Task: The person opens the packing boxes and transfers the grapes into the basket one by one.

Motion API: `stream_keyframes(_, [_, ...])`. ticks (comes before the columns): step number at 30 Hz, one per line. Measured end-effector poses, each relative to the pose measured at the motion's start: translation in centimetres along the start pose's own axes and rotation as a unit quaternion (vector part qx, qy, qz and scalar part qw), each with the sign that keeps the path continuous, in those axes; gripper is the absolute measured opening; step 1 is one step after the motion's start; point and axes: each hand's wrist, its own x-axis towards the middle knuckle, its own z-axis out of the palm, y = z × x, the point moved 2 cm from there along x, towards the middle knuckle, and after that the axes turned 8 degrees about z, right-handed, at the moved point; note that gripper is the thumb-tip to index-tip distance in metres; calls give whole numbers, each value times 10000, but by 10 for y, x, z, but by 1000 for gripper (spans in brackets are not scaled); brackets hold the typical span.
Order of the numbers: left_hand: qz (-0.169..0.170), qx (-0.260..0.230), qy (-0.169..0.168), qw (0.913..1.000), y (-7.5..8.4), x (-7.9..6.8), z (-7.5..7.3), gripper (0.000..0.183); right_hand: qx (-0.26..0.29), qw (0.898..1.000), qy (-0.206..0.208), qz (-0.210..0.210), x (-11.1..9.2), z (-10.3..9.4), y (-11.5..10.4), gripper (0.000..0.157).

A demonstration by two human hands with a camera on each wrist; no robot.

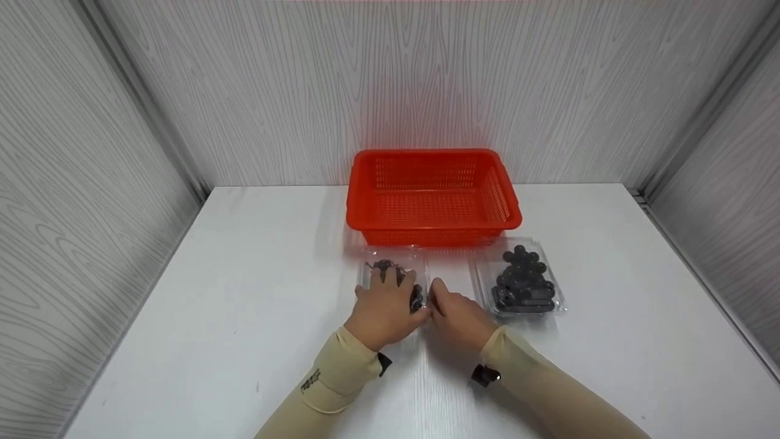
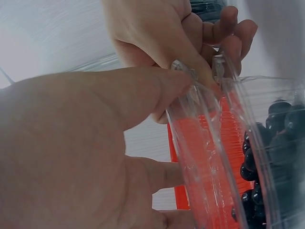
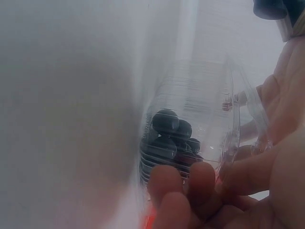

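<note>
A clear plastic clamshell box (image 1: pixel 396 253) of dark grapes (image 1: pixel 417 299) stands before the red basket. My left hand (image 1: pixel 385 308) lies over its lid with fingers spread, thumb at the near right edge. In the left wrist view, a narrow gap shows between the lid (image 2: pixel 193 129) and the box's rim. My right hand (image 1: pixel 460 314) pinches that edge at the right corner, its curled fingers (image 3: pixel 164 179) against the side wall. Through the wall, grapes (image 3: pixel 167 121) show in the right wrist view. The left hand hides part of the lid.
A red plastic basket (image 1: pixel 432 238) with slotted walls stands at the back of the white table (image 1: pixel 244 292). Right of my hands is a second clear box (image 1: pixel 481 268) with a pile of dark grapes (image 1: pixel 524 280). Pale wood-grain panels (image 1: pixel 274 91) enclose the back and sides.
</note>
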Motion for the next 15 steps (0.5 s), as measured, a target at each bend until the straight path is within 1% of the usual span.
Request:
stream_keyframes(5, [-32,3,-73,10000,0,1,1,73,-18,10000,8,37,-1,0,1,12])
stream_keyframes(12, [61,-84,53,9999,0,0,3,74,-1,9995,98,-310,-3,-1,2,14])
stream_keyframes(15, [52,-152,35,9999,0,-1,2,77,47,9997,59,-248,-2,-1,2,15])
